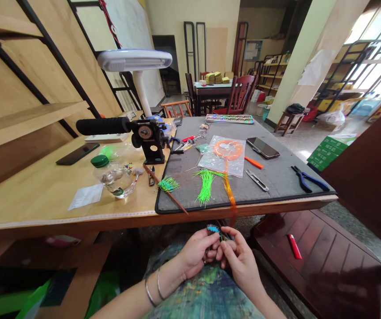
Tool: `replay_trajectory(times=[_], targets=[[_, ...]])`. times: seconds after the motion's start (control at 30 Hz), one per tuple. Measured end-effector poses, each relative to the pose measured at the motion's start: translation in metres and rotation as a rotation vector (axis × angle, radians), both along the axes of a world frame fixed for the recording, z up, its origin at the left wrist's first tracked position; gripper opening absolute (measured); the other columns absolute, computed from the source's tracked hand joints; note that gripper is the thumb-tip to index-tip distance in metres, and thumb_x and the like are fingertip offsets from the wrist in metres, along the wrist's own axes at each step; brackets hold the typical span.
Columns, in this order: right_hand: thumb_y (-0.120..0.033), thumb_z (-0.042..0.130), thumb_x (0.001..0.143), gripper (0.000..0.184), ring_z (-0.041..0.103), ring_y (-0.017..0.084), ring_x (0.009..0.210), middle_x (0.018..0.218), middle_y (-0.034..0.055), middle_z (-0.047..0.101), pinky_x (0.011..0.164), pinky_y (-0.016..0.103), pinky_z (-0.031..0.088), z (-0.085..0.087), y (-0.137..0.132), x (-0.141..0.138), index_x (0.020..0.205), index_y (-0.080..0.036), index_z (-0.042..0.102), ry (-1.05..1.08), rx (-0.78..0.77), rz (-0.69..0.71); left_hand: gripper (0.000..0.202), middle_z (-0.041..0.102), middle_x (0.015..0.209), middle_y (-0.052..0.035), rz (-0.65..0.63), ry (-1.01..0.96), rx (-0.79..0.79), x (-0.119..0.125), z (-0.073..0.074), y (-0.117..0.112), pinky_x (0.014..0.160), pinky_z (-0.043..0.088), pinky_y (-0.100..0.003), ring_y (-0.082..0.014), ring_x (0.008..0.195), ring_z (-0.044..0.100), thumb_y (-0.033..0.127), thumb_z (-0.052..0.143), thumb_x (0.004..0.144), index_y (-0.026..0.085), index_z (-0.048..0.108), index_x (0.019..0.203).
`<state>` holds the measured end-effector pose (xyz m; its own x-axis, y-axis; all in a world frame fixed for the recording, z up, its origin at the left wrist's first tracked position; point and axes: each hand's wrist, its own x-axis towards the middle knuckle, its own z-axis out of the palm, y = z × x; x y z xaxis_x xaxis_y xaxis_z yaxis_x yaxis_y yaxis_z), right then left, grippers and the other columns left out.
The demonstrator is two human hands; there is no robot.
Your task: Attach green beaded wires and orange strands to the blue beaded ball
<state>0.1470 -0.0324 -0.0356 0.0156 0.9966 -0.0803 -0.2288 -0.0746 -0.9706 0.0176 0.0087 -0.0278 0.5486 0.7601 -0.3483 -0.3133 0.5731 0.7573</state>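
My left hand [195, 252] is closed on a small piece with bright blue beads or strands and a dark edge [213, 228], held above my lap. Just to its right, my right hand [242, 261] pinches by thumb and fingertips at a thin green strand [223, 238] beside that piece. The fingers of both hands nearly touch and hide much of the work. On the mat beyond lie a bundle of green strands [205, 188] and a hank of orange thread [229, 195]. A brown stick [177, 202] with green-blue strands tied to it crosses the mat's left edge.
On the grey mat [283, 181] are thread snips [257, 180], blue-handled pliers [308, 179], a phone [262, 147] and a plastic bag with an orange coil [227, 149]. Left stand a black clamp device [152, 141], a water bottle [117, 177] and a lamp [135, 60]. A red lighter [294, 246] lies on the bench.
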Motion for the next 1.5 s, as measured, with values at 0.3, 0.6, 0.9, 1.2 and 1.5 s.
replay_trajectory(times=[0.3, 0.6, 0.9, 1.2, 1.5], targets=[[-0.057, 0.065, 0.078, 0.054, 0.049, 0.008, 0.043, 0.057, -0.0043, 0.060, 0.046, 0.020, 0.039, -0.0015, -0.0008, 0.0000, 0.111, -0.018, 0.049, -0.019, 0.012, 0.023, 0.041, 0.048, 0.046, 0.0051, -0.017, -0.006, -0.028, -0.0001, -0.0029, 0.0014, 0.044, 0.014, -0.022, -0.0038, 0.039, 0.034, 0.046, 0.074, 0.069, 0.017, 0.047, 0.064], [-0.055, 0.069, 0.076, 0.053, 0.049, 0.007, 0.042, 0.057, -0.0043, 0.062, 0.044, 0.018, 0.040, -0.0005, 0.0009, 0.0009, 0.110, -0.018, 0.050, 0.042, -0.019, -0.002, 0.038, 0.052, 0.051, 0.0020, -0.059, -0.051, -0.011, -0.0010, -0.0015, 0.0032, 0.043, 0.010, -0.023, -0.0028, 0.039, 0.029, 0.043, 0.069, 0.075, 0.016, 0.045, 0.063], [-0.057, 0.071, 0.073, 0.054, 0.049, 0.007, 0.041, 0.054, -0.0040, 0.062, 0.043, 0.018, 0.039, 0.0026, 0.0026, 0.0012, 0.105, -0.017, 0.051, 0.051, -0.041, -0.053, 0.036, 0.047, 0.053, 0.0049, -0.034, -0.017, 0.057, 0.0003, 0.0021, 0.0015, 0.044, 0.009, -0.023, -0.0029, 0.041, 0.027, 0.042, 0.068, 0.076, 0.017, 0.044, 0.065], [-0.056, 0.069, 0.075, 0.051, 0.049, 0.008, 0.043, 0.056, -0.0041, 0.061, 0.044, 0.019, 0.038, -0.0002, 0.0046, 0.0033, 0.102, -0.017, 0.051, 0.099, -0.084, 0.026, 0.036, 0.046, 0.051, 0.0072, 0.043, 0.063, 0.132, 0.0024, 0.0048, -0.0012, 0.045, 0.014, -0.023, -0.0042, 0.042, 0.031, 0.045, 0.069, 0.074, 0.018, 0.045, 0.070], [-0.060, 0.065, 0.077, 0.053, 0.043, 0.007, 0.042, 0.055, -0.0048, 0.058, 0.043, 0.018, 0.032, 0.0007, 0.0035, 0.0031, 0.106, -0.018, 0.051, 0.048, -0.041, 0.042, 0.039, 0.043, 0.053, 0.0078, 0.075, 0.072, 0.107, 0.0020, 0.0001, 0.0005, 0.043, 0.011, -0.023, -0.0036, 0.042, 0.033, 0.046, 0.071, 0.072, 0.017, 0.045, 0.067]])
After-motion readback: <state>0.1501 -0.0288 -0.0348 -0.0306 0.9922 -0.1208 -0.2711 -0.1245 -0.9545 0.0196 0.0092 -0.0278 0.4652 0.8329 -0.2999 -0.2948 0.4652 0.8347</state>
